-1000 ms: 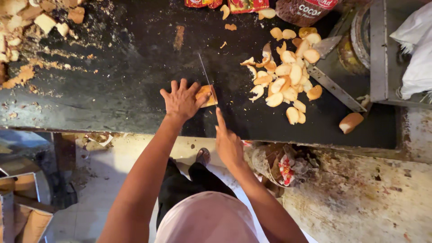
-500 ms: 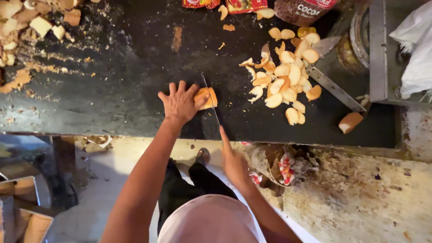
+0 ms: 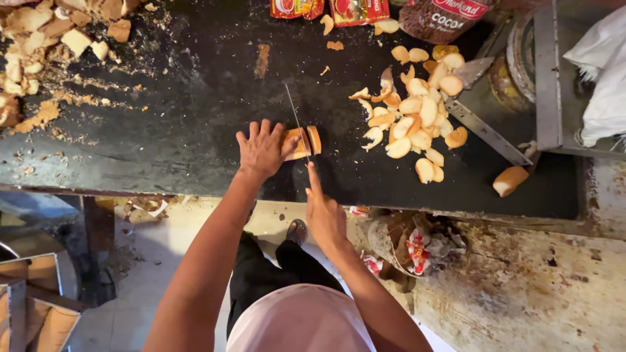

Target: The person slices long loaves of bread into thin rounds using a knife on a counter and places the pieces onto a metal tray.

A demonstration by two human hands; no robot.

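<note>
Since a second ago, knife (image 3: pixel 297 124) and right hand (image 3: pixel 324 215) have drawn back toward six o'clock. Left hand (image 3: pixel 262 148), fingers spread, pins the bread (image 3: pixel 306 142) on the black counter (image 3: pixel 182 130); right hand grips the handle. Slicing continues; next cut likely needs a straight downward stroke, clear of fingertips. Slices (image 3: pixel 411 124) pile at three o'clock.

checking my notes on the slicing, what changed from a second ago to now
The knife has gone on cutting through the bread roll: a slice now stands apart at its right end. The right hand keeps its grip on the handle, and the left hand still presses the roll down. The pile of slices and the dark worktop stayed as they were.
</note>
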